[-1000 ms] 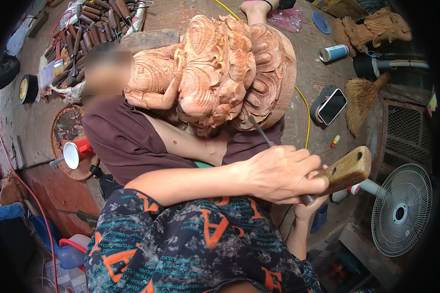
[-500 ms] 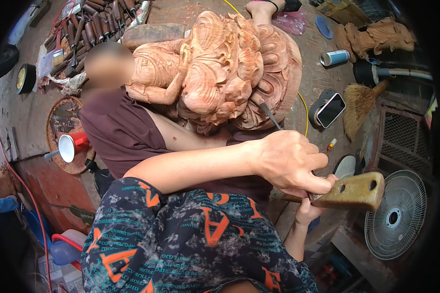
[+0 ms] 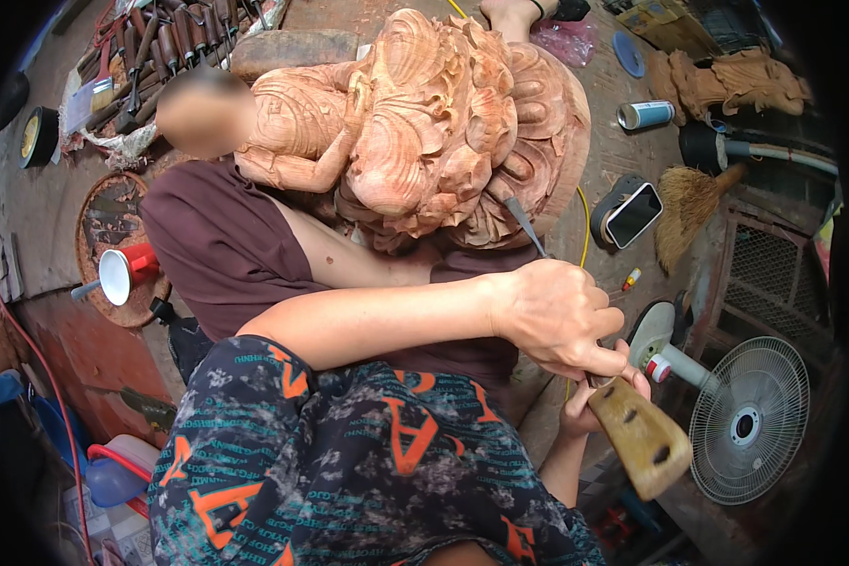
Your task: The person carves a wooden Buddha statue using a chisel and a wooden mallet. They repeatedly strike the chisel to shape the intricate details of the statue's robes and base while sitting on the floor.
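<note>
My left hand (image 3: 555, 316) is closed round a carving chisel (image 3: 524, 226), whose grip is hidden in the fist. The grey blade points away from me, its tip against the petalled base of a carved wooden figure (image 3: 424, 132) lying on its side. Below that fist, my right hand (image 3: 585, 407) is closed, partly covered by a yellowish mallet (image 3: 640, 439) with dark holes in its face. The mallet slants toward the lower right, its upper end close to the chisel's rear end. Its handle is mostly hidden.
Many wood-handled chisels (image 3: 174, 42) lie at the far left, a red-and-white cup (image 3: 118, 275) and round tray (image 3: 90, 203) nearer. A wooden block (image 3: 292, 54) touches the figure. On the right are a phone (image 3: 635, 215), can (image 3: 646, 114), straw brush (image 3: 686, 212) and fan (image 3: 750, 424).
The mallet has swung from pointing right to slanting down and right, uncovering more of my right hand. My left hand keeps the chisel at the base. The view has shifted slightly.
</note>
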Demonstrator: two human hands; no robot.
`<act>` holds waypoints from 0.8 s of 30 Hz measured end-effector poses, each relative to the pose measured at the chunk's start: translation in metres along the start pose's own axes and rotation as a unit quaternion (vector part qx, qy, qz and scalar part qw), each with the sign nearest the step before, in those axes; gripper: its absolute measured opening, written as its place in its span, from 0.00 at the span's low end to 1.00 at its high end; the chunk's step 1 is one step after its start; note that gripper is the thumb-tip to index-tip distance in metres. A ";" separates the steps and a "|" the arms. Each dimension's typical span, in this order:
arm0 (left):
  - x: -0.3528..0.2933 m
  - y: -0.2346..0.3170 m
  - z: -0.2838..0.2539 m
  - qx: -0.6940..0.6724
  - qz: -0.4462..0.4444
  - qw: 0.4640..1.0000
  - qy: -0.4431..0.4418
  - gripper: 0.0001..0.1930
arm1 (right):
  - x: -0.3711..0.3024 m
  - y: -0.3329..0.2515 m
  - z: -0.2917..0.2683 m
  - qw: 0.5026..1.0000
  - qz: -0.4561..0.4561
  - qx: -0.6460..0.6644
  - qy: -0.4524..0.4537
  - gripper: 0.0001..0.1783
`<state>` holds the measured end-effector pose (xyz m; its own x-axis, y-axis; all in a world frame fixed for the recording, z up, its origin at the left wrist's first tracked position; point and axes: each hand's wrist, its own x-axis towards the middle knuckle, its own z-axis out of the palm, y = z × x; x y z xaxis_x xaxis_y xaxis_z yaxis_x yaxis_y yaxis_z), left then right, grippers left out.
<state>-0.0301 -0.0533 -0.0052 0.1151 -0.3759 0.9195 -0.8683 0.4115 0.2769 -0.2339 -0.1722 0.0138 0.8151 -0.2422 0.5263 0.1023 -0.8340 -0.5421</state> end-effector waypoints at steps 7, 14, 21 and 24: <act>0.001 -0.002 -0.001 -0.004 -0.019 1.000 0.017 0.15 | 0.003 -0.001 -0.003 0.994 0.050 -0.099 0.012 0.27; 0.002 -0.003 -0.001 0.007 -0.032 0.999 0.033 0.17 | 0.016 -0.007 -0.003 0.987 0.054 -0.148 0.038 0.25; 0.008 -0.001 -0.008 0.012 -0.069 0.997 0.037 0.20 | 0.025 -0.017 0.003 0.991 0.082 -0.103 0.037 0.21; 0.008 -0.004 -0.009 0.008 -0.074 0.996 0.054 0.20 | 0.035 -0.025 0.002 0.982 0.039 -0.184 0.015 0.19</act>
<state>-0.0209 -0.0503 0.0038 0.2932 -0.3392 0.8939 -0.8455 0.3445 0.4080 -0.2068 -0.1584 0.0442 0.7946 -0.3218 0.5148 -0.1773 -0.9340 -0.3103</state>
